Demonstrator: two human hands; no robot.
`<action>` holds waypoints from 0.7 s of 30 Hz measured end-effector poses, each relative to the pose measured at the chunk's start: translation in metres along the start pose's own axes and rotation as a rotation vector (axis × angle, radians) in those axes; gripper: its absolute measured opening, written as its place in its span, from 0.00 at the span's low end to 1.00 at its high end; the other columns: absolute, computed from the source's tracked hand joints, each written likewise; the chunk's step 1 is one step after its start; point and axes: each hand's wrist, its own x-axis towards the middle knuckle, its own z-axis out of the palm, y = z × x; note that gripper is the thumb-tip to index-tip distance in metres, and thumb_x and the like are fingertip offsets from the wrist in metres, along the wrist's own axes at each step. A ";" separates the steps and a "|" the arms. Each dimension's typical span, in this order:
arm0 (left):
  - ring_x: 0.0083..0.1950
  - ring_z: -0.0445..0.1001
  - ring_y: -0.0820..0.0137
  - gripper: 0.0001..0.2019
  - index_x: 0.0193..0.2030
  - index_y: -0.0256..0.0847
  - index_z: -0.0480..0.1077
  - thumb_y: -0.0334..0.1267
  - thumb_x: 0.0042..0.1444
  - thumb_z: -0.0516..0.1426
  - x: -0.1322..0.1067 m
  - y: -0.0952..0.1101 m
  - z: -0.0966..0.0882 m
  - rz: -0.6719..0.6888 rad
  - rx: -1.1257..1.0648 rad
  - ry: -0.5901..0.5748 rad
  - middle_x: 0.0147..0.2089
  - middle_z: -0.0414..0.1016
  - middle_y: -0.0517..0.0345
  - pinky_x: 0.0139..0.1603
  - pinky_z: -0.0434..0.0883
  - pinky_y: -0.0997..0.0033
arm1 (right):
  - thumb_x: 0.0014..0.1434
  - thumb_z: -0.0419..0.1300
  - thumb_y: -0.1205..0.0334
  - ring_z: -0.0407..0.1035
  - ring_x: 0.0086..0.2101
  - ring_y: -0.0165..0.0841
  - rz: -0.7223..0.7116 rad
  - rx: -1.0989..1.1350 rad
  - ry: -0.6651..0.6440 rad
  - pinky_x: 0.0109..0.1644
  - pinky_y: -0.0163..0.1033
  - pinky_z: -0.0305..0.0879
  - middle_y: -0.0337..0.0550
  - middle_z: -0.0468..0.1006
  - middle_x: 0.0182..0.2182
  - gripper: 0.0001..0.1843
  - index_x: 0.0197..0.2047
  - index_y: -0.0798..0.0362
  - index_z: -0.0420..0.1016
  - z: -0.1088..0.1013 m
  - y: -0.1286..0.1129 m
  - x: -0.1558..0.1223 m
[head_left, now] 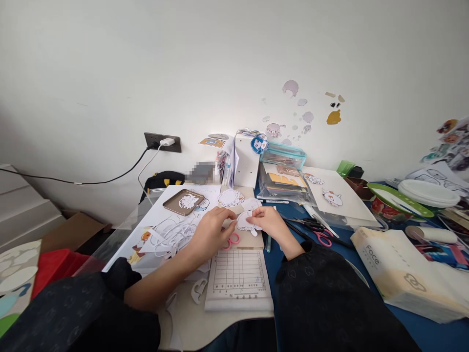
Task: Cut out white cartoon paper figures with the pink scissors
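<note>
My right hand (271,223) pinches a white paper cutout (244,222) with a drawn outline, above the middle of the desk. My left hand (214,229) is just left of it, thumb and index finger curled close together; whatever may be between them is too small to make out. Pink-handled scissors (233,240) show beneath my left fingers, their blades hidden. Nearer to me lies a pad of printed forms (239,279) with a table grid. Behind my hands is another outlined cutout (230,197).
A brown tray (169,204) with cutouts and a heap of paper strips (176,238) are on the left. To the right lie black scissors with pink handles (323,238), a tissue pack (406,274) and a green-rimmed tub (388,215). A white file box (246,164) stands behind.
</note>
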 end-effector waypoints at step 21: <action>0.43 0.74 0.66 0.09 0.45 0.36 0.70 0.37 0.62 0.54 0.001 -0.011 0.002 0.027 0.171 -0.028 0.46 0.73 0.52 0.44 0.73 0.60 | 0.63 0.58 0.61 0.72 0.41 0.38 0.082 0.179 -0.106 0.42 0.48 0.71 0.46 0.74 0.47 0.14 0.50 0.55 0.70 -0.001 -0.001 0.000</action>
